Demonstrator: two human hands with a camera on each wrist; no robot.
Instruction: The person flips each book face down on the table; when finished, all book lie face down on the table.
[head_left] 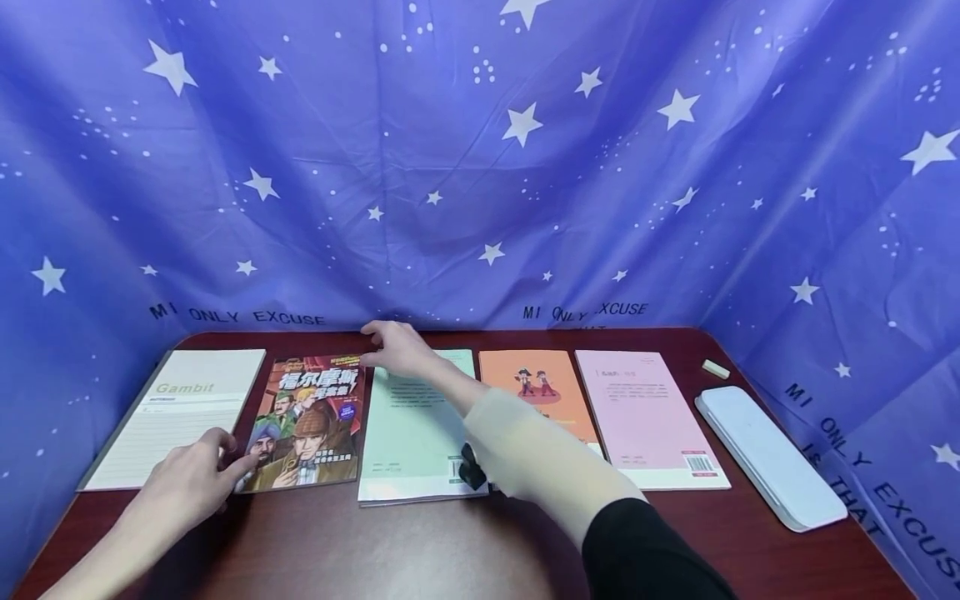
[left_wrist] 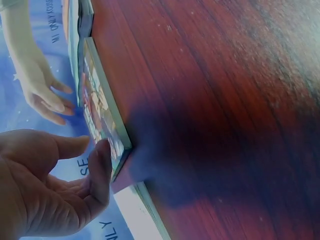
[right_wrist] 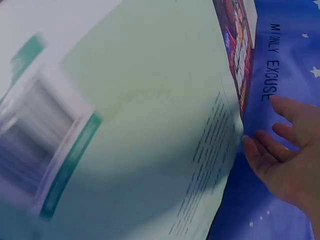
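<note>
A comic book [head_left: 311, 433] with illustrated figures lies on the table, second from the left. My left hand [head_left: 191, 471] is at its near left corner, thumb toward the cover and fingers loosely bent. In the left wrist view the left hand [left_wrist: 55, 185] has a gap between thumb and forefinger, which overlap the book's corner. My right hand [head_left: 401, 348] reaches over the far edge of a pale green book [head_left: 408, 433], fingertips near the comic's far right corner. The right wrist view shows the right hand [right_wrist: 287, 155] with relaxed fingers and nothing held.
A Gambit notebook [head_left: 187, 417] lies at the far left. Right of the green book are an orange book [head_left: 517, 367], partly under my forearm, and a pink book [head_left: 645, 417]. A white case [head_left: 772, 458] and small eraser-like block [head_left: 716, 368] lie at the right. A starry curtain [head_left: 450, 167] surrounds the table.
</note>
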